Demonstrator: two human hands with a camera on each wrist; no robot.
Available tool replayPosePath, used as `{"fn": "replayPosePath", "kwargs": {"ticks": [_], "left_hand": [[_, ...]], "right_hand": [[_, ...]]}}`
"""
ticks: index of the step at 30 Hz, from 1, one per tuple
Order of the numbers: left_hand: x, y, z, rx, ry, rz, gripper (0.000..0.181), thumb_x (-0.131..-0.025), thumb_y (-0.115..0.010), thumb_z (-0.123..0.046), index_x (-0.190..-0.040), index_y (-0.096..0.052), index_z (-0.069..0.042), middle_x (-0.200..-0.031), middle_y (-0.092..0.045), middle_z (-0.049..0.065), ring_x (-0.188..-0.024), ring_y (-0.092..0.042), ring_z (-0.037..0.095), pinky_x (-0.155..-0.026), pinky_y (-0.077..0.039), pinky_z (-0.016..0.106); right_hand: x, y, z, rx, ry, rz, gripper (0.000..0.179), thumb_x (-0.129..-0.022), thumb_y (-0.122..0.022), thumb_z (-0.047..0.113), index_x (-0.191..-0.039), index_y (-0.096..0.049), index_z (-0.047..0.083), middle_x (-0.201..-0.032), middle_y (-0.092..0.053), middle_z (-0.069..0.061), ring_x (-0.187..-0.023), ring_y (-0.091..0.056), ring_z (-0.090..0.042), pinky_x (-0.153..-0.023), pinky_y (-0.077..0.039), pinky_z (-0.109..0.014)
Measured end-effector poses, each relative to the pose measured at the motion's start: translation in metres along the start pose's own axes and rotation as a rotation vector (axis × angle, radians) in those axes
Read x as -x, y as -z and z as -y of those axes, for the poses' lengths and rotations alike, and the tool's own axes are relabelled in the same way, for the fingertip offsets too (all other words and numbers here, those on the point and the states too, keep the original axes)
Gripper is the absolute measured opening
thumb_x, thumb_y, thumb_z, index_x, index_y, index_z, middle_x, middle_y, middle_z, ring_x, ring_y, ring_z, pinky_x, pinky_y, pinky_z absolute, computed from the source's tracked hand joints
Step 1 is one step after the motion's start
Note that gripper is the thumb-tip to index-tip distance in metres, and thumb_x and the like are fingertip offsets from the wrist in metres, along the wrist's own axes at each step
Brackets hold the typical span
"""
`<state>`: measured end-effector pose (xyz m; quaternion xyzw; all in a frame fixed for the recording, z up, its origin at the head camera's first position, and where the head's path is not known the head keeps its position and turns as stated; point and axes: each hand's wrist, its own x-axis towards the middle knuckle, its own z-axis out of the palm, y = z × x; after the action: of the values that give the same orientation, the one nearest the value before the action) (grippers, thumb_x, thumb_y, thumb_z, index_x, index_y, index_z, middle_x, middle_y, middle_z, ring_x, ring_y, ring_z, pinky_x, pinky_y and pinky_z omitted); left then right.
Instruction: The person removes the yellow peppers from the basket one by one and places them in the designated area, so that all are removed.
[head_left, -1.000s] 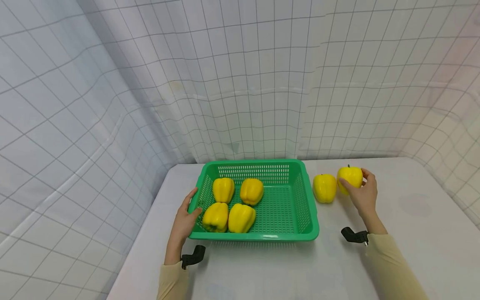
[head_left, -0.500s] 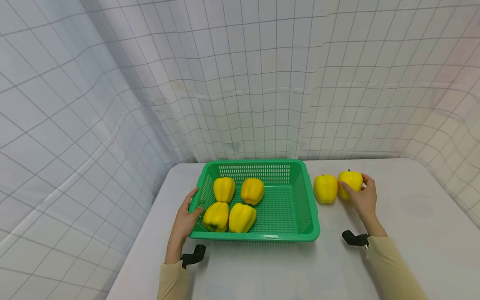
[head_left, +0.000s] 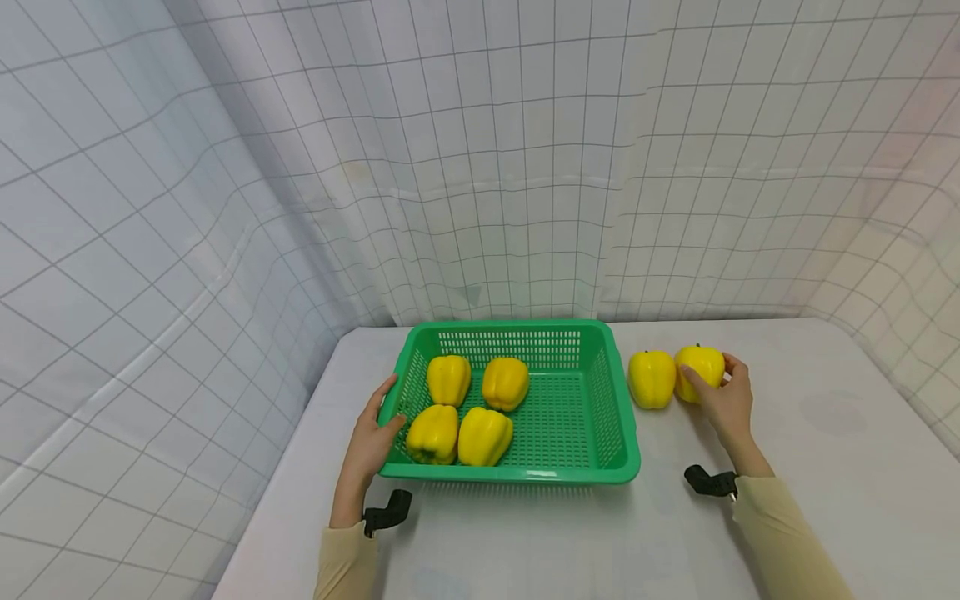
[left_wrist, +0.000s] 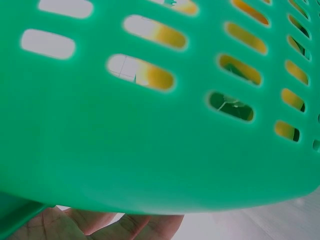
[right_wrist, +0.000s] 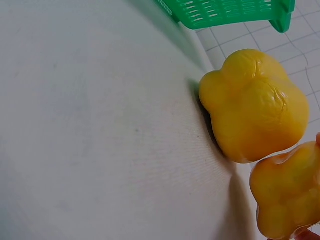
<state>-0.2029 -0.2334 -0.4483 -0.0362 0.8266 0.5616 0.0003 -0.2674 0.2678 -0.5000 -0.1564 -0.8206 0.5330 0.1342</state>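
Note:
My left hand holds the left rim of a green plastic basket, thumb over the rim and fingers along the outside. In the left wrist view the slotted basket wall fills most of the picture, with fingers just below it. My right hand grips a yellow bell pepper, stem up, thumb on its near left side and fingers at its right. Close beside it on the table stands another yellow bell pepper. The right wrist view shows the gripped pepper at its right edge, next to the standing one.
Several yellow bell peppers, one of them a front pepper, lie in the left half of the basket. A white table carries everything. White grid-patterned curtains hang behind it and along both sides.
My right hand has lowered the bell pepper slightly, toward the table beside the other pepper. The left hand keeps its place on the basket rim.

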Motion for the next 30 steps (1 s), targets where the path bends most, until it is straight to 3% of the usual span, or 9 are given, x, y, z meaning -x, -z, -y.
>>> {"fn": "replayPosePath", "kwargs": {"ticks": [6, 8, 16, 24, 30], "left_hand": [[0.015, -0.001, -0.025, -0.02, -0.016, -0.002, 0.06, -0.096, -0.048, -0.003, -0.151, -0.025, -0.012, -0.144, -0.031, 0.03, -0.113, -0.044, 0.039, -0.086, -0.038, 0.048], [0.013, -0.001, -0.023, -0.019, -0.012, -0.002, 0.06, -0.096, -0.048, -0.003, -0.151, -0.025, -0.012, -0.144, -0.031, 0.029, -0.113, -0.045, 0.039, -0.086, -0.038, 0.048], [-0.003, -0.001, 0.009, -0.023, -0.014, -0.021, 0.061, -0.097, -0.05, -0.009, -0.151, -0.026, -0.025, -0.146, -0.032, 0.023, -0.114, -0.044, 0.035, -0.087, -0.037, 0.046], [-0.003, -0.001, 0.01, -0.018, -0.015, -0.024, 0.061, -0.097, -0.05, -0.009, -0.151, -0.027, -0.025, -0.148, -0.029, 0.021, -0.118, -0.041, 0.036, -0.089, -0.035, 0.049], [0.003, 0.0, -0.006, -0.006, 0.01, -0.007, 0.061, -0.096, -0.05, -0.007, -0.152, -0.026, -0.019, -0.15, -0.025, 0.023, -0.121, -0.039, 0.038, -0.091, -0.034, 0.052]], "right_hand": [[0.0, -0.001, -0.002, -0.005, -0.006, 0.004, 0.085, -0.09, -0.059, 0.043, -0.148, -0.015, -0.002, -0.149, -0.022, -0.024, -0.127, -0.03, -0.044, -0.101, -0.029, -0.052], [0.001, -0.001, -0.002, -0.005, -0.011, 0.002, 0.086, -0.09, -0.059, 0.043, -0.148, -0.015, -0.002, -0.149, -0.022, -0.025, -0.127, -0.03, -0.044, -0.101, -0.029, -0.052], [0.001, -0.003, -0.005, 0.01, -0.009, -0.003, 0.085, -0.09, -0.059, 0.043, -0.148, -0.015, -0.002, -0.148, -0.023, -0.025, -0.128, -0.031, -0.044, -0.101, -0.029, -0.052], [-0.001, -0.005, -0.008, 0.016, 0.003, -0.006, 0.086, -0.09, -0.06, 0.044, -0.148, -0.016, -0.002, -0.148, -0.023, -0.025, -0.128, -0.03, -0.044, -0.102, -0.028, -0.052], [0.0, -0.006, -0.009, 0.018, 0.018, -0.001, 0.085, -0.091, -0.059, 0.043, -0.148, -0.015, -0.003, -0.148, -0.022, -0.025, -0.128, -0.029, -0.045, -0.102, -0.027, -0.053]]}}
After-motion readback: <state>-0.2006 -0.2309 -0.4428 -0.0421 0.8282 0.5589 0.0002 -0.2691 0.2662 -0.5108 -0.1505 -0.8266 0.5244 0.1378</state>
